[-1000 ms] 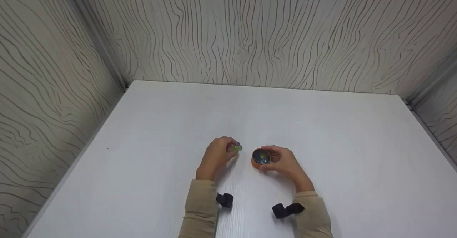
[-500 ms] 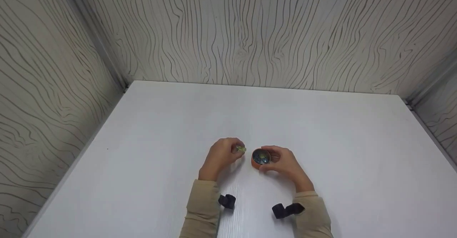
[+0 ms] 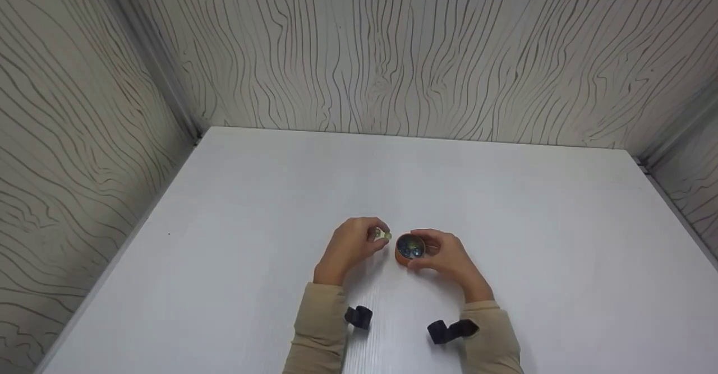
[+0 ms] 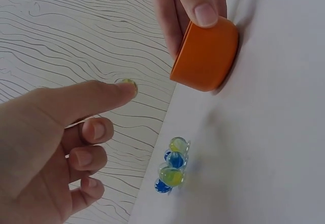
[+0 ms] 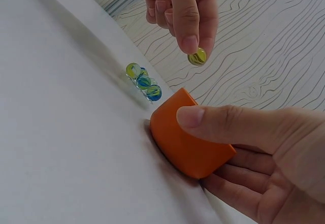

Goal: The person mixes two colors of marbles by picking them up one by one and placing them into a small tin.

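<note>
Between thumb and finger, my left hand (image 3: 352,244) pinches a yellow-streaked glass marble (image 5: 197,57), held above the table and just left of a small orange bowl (image 3: 402,259). Its other fingers curl loosely in the left wrist view. My right hand (image 3: 450,256) grips the bowl by its right side, thumb on the near wall, and the bowl stands on the table. Dark and bluish marbles (image 3: 411,246) show inside the bowl. Several blue and yellow-green marbles (image 4: 171,176) lie bunched on the table, mostly hidden by my left hand in the head view.
The white tabletop (image 3: 252,194) reaches back to a wood-grain patterned wall (image 3: 381,54), with another such panel (image 3: 67,138) at the left. Black wrist mounts (image 3: 359,317) stick out from both sleeves.
My left hand has moved slightly right, toward the bowl, with the pinched marble now showing at its fingertips. The right hand and bowl have stayed in place.
</note>
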{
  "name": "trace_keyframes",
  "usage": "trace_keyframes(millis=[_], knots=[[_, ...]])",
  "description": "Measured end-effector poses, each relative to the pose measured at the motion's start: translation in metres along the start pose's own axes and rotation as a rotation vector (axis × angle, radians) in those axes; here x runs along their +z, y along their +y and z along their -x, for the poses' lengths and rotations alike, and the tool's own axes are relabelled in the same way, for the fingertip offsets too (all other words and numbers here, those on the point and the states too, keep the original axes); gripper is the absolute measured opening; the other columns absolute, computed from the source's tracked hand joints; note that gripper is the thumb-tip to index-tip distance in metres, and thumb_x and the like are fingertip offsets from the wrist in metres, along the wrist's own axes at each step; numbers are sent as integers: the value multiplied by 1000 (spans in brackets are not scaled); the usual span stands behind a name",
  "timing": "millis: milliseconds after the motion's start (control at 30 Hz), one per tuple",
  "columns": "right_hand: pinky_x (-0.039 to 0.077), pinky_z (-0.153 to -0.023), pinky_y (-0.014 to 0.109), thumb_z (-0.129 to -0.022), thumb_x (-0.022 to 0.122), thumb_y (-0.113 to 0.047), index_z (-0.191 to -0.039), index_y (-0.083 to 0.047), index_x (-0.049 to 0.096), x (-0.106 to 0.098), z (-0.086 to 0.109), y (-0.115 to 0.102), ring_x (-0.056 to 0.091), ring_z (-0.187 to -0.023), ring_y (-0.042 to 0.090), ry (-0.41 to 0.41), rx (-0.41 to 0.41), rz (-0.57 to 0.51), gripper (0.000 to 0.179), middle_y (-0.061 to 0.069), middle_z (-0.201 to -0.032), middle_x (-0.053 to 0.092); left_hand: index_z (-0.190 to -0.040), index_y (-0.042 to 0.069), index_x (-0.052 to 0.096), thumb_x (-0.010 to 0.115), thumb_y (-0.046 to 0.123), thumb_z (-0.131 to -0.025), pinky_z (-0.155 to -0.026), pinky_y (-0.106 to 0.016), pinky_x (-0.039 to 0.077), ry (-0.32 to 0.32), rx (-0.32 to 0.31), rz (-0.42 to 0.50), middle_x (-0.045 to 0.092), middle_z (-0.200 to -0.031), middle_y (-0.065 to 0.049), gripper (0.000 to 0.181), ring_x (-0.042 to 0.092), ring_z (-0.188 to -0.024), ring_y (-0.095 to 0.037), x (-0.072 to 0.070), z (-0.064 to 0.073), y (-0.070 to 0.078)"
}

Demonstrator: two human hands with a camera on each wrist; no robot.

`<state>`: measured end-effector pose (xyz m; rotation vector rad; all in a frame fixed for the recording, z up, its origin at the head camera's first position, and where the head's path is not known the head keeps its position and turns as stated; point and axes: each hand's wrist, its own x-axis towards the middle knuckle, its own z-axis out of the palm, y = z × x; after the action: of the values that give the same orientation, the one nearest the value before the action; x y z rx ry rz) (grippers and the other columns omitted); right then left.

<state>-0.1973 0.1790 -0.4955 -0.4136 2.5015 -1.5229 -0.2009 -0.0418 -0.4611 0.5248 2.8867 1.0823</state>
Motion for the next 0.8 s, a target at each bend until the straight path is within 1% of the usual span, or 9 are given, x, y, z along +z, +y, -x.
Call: trace_keyframes(millis=[300,467,633,800], knots=[[48,-101,42,-69,86,-17,-127,7,56,1,1,0,58,-122,42,5,1,7,70,29,-130,58,-101,14,73,70,20,-87,-55,-17,29,-17,-6,-12,45,-66,8,16,38,-60,-4,0,0,5],[49,-100,42,-69,85,-16,-127,8,56,1,1,-1,58,-121,42,7,-8,16,69,29,-129,59,-100,13,73,70,18,-86,-55,-17,29,-29,9,-19,45,-65,7,15,38,-59,-4,2,-1,7],[49,-99,41,-70,85,-13,-126,11,55,1,1,-2,59,-119,44,7,-33,3,68,32,-127,58,-100,12,74,71,16,-86,-54,-17,30,-46,23,-26,47,-65,6,15,38,-59,-5,6,-2,10],[49,-100,43,-70,84,-12,-126,11,55,1,2,-4,58,-120,43,6,-32,4,67,31,-128,59,-100,13,74,71,16,-85,-60,-18,32,-38,52,-79,53,-68,3,15,39,-64,-6,9,-2,14]])
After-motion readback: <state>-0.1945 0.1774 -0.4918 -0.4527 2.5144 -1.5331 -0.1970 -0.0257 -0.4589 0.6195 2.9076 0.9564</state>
